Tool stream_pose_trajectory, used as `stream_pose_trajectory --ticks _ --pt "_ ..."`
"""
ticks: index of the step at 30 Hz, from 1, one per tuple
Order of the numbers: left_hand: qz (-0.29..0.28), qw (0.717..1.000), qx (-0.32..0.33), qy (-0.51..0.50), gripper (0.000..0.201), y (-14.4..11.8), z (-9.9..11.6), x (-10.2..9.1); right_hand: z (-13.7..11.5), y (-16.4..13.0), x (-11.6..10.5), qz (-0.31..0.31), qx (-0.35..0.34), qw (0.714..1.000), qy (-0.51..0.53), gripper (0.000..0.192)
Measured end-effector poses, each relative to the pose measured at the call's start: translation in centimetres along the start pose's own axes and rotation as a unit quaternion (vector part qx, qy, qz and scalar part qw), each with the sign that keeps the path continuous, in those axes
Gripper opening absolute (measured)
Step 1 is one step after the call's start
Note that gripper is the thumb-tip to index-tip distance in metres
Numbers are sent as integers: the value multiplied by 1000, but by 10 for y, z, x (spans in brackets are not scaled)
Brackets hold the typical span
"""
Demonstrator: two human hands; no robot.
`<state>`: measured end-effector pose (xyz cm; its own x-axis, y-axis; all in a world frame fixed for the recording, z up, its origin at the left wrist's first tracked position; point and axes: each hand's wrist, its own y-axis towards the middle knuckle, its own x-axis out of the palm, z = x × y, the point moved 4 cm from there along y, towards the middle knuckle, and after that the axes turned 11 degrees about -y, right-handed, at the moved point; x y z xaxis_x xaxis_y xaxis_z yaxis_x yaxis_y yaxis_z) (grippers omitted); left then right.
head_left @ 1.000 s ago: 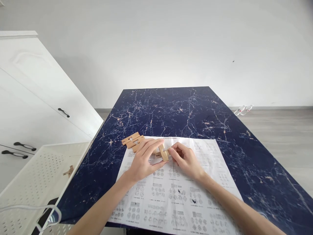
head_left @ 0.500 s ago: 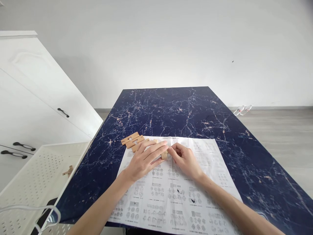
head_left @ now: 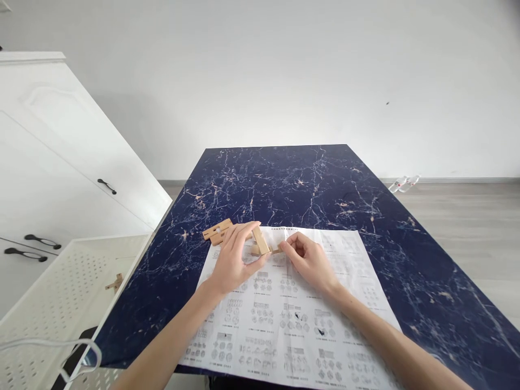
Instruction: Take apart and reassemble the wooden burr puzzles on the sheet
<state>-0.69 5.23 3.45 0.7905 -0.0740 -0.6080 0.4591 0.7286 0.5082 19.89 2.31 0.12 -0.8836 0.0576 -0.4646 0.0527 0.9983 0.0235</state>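
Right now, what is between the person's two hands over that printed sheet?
In the head view, the left hand and right hand meet on joined wooden puzzle pieces. They are held just above the instruction sheet; nothing else lies between the hands.

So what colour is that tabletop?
The table is dark navy blue with pale, marble-like veins running through it, seen in the head view.

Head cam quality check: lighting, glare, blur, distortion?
Head view: even, soft daylight, only faint shadows under the left hand and right hand; no harsh glare on the dark marble table; wide-angle warp bends the white cabinet; wooden pieces sharp, the small print on the instruction sheet unreadable.
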Motion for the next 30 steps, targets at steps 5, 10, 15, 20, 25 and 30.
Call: stream_pose_trajectory --ticks 5,10,15,20,25,30 --pt "-81 997 -15 -7 55 1 -2 10 -1 2 -1 -2 -6 1000 -3 41" --pt "-120 993 -12 0 55 1 -2 14 3 3 0 -5 -14 1000 1 42" --pt "-123 992 -14 -6 52 0 -2 15 1 2 0 -25 -39 999 -26 37" --pt "-84 996 6 -29 40 3 3 11 -6 -2 1 -87 -79 990 -75 32" --pt "-58 997 39 -28 31 5 6 10 -9 -5 4 -103 -124 984 -74 26" --pt "-53 995 80 -40 21 0 7 8 -7 -6 7 -96 -144 980 -94 18"
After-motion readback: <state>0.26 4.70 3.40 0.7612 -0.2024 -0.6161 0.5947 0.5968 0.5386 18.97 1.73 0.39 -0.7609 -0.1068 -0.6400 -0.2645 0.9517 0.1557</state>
